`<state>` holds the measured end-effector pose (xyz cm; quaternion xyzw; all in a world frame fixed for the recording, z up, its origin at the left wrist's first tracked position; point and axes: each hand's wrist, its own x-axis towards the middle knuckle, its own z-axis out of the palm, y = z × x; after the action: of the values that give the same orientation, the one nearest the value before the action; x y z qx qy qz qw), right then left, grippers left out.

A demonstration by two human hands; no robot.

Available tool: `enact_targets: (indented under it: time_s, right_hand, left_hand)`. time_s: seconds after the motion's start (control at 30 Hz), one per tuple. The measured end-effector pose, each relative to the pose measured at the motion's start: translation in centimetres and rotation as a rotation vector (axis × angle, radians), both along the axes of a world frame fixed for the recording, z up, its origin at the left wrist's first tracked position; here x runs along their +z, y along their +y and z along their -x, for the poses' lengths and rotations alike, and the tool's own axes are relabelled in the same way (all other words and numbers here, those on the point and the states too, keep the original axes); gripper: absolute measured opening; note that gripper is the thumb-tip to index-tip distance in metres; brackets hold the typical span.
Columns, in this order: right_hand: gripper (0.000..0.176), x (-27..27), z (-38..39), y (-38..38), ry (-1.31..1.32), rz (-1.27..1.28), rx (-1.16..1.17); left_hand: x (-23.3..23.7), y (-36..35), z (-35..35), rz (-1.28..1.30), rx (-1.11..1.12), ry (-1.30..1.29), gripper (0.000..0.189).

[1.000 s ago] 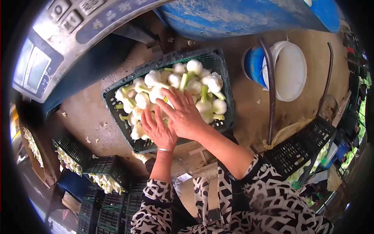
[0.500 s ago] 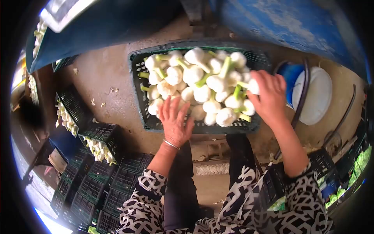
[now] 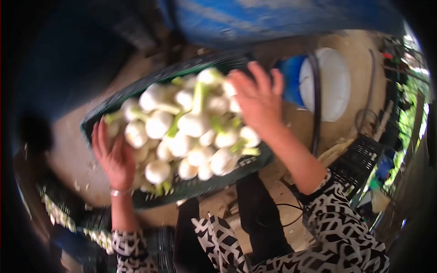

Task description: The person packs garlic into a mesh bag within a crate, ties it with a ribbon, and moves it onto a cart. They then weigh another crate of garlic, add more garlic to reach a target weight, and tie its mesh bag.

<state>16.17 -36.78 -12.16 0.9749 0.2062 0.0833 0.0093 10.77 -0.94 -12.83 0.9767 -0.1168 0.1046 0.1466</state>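
A dark green plastic crate (image 3: 182,191), heaped with white garlic bulbs (image 3: 193,125) with trimmed green stems, lies slanted before me. My left hand (image 3: 116,159) rests at the crate's left end, against the outer bulbs, with its fingers apart. Over the right end, my right hand (image 3: 259,100) lies with its fingers spread beside the upper bulbs. Its thumb side is close to a bulb; blur hides whether it touches. Neither hand shows a bulb in its grasp.
A blue drum with a white lid (image 3: 325,84) stands at the right behind a dark hose (image 3: 315,104). More crates of garlic (image 3: 57,211) sit at the lower left. A black crate (image 3: 359,157) is at the right. Blue sheeting (image 3: 273,20) hangs across the top.
The view has swung, and the crate now appears slanted and further left. My left hand has gone from the front bulbs to the left end. My right hand's fingers have spread.
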Motion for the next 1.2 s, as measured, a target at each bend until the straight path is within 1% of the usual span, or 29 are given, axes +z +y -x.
enact_targets:
  time_s: [0.07, 0.13, 0.17, 0.2, 0.23, 0.27, 0.3, 0.33, 0.37, 0.4, 0.43, 0.47, 0.53, 0.6, 0.63, 0.7, 0.77, 0.8, 0.83, 0.87, 0.9, 0.93, 0.97, 1.0, 1.07, 1.1, 1.13, 1.17, 1.2]
  right_hand:
    - [0.030, 1.2, -0.4, 0.4, 0.041, -0.128, 0.062]
    - [0.030, 4.9, -1.1, -0.7, 0.223, -0.515, 0.134]
    - [0.032, 6.7, -1.6, -2.4, 0.080, -0.525, 0.190]
    - [0.032, 8.5, -2.3, -4.9, -0.018, -0.490, 0.198]
    - [0.027, 9.6, -2.6, -7.7, -0.121, -0.461, 0.104]
    - [0.021, 10.4, -3.5, -11.1, -0.168, -0.531, -0.002]
    - [0.020, 10.5, -4.3, -14.6, -0.036, -0.695, -0.224]
    - [0.018, 10.2, -4.9, -18.4, 0.090, -0.859, -0.445]
    - [0.019, 8.7, -5.6, -22.7, 0.222, -0.755, -0.538]
    - [0.021, 5.6, -5.9, -27.7, 0.356, -0.654, -0.632]
    - [0.025, 0.2, -5.6, -33.7, 0.434, -0.381, -0.542]
    - [0.022, -3.4, -5.1, -37.0, 0.508, 0.083, -0.280]
    - [0.034, -8.5, -4.3, -39.4, 0.919, 0.267, -0.173]
    - [0.043, -11.0, -4.3, -38.5, 1.025, 0.341, -0.271]
    - [0.043, -11.8, -5.3, -38.0, 1.001, 0.318, -0.278]
    - [0.045, -11.6, -7.6, -36.4, 1.055, 0.450, -0.241]
    - [0.046, -13.1, -9.7, -38.7, 0.708, 0.026, 0.057]
    - [0.046, -12.8, -9.9, -38.3, 0.693, -0.008, 0.050]
    - [0.045, -12.1, -10.5, -38.0, 0.756, 0.102, -0.131]
    - [0.045, -12.0, -10.9, -37.3, 0.819, 0.214, -0.291]
    - [0.045, -13.4, -11.6, -38.1, 0.816, 0.209, -0.260]
    - [0.042, -16.0, -11.2, -37.7, 0.736, 0.217, -0.114]
    - [0.039, -17.9, -11.6, -38.1, 0.669, 0.206, 0.063]
    - [0.039, -18.2, -12.4, -37.6, 0.654, 0.180, 0.073]
    - [0.042, -18.9, -13.0, -36.9, 0.888, 0.421, 0.015]
    - [0.048, -19.3, -12.9, -36.9, 0.929, 0.522, 0.008]
    - [0.048, -19.6, -12.8, -37.5, 0.926, 0.529, 0.022]
    - [0.050, -20.2, -12.1, -37.9, 0.912, 0.443, -0.003]
    - [0.053, -20.5, -11.2, -38.3, 0.906, 0.350, -0.020]
  left_hand:
    - [0.1, 0.1, 0.4, 0.000, -0.020, 0.077, 0.013]
    - [1.9, 1.6, -0.1, 0.135, -0.104, 0.223, 0.023]
    - [1.9, 1.8, 0.3, 0.455, -0.058, 0.191, 0.031]
    - [1.1, 3.2, 1.4, 0.663, 0.065, 0.153, 0.038]
    - [2.3, 4.2, 1.5, 0.481, 0.114, 0.077, 0.043]
    - [2.4, 5.9, 1.9, 0.363, 0.294, 0.039, 0.046]
    - [1.9, 8.0, 2.0, 0.382, 0.383, 0.093, 0.047]
    - [0.1, 10.6, 3.2, 0.653, 0.560, 0.314, 0.048]
    - [-2.2, 13.2, 4.8, 1.315, 0.645, 0.612, 0.049]
    - [-3.3, 12.8, 5.4, 1.596, 0.409, 1.014, 0.055]
    - [-4.7, 12.1, 4.9, 1.592, 0.365, 1.005, 0.055]
    - [-6.4, 11.9, 4.9, 1.590, 0.354, 0.994, 0.054]
    - [-9.4, 11.8, 5.3, 1.577, 0.354, 0.975, 0.053]
    - [-12.3, 11.5, 5.0, 1.555, 0.349, 0.952, 0.052]
    - [-13.3, 11.5, 5.1, 1.539, 0.354, 0.936, 0.051]
    - [-13.9, 11.8, 5.9, 1.497, 0.378, 0.893, 0.051]
    - [-12.0, 12.5, 6.9, 1.440, 0.426, 0.843, 0.050]
    - [-10.4, 11.8, 5.7, 1.408, 0.442, 0.835, 0.050]
    - [-10.0, 10.1, 6.0, 1.406, 0.474, 0.836, 0.049]
    - [-10.3, 11.4, 8.7, 1.403, 0.529, 0.826, 0.049]
    - [-10.0, 11.4, 11.0, 1.403, 0.581, 0.799, 0.049]
    - [-12.3, 13.9, 11.5, 1.404, 0.586, 0.787, 0.049]
    - [-11.2, 14.5, 12.8, 1.383, 0.631, 0.763, 0.049]
    - [-10.1, 15.2, 13.2, 1.364, 0.658, 0.738, 0.049]
    - [-7.3, 15.2, 13.5, 1.329, 0.719, 0.718, 0.049]
    - [-6.4, 14.1, 13.6, 1.327, 0.726, 0.709, 0.049]
    - [-6.0, 13.1, 13.5, 1.342, 0.836, 0.716, 0.048]
    - [-6.7, 13.1, 13.1, 1.357, 0.926, 0.720, 0.048]
    - [-6.8, 13.3, 13.6, 1.352, 0.928, 0.713, 0.048]
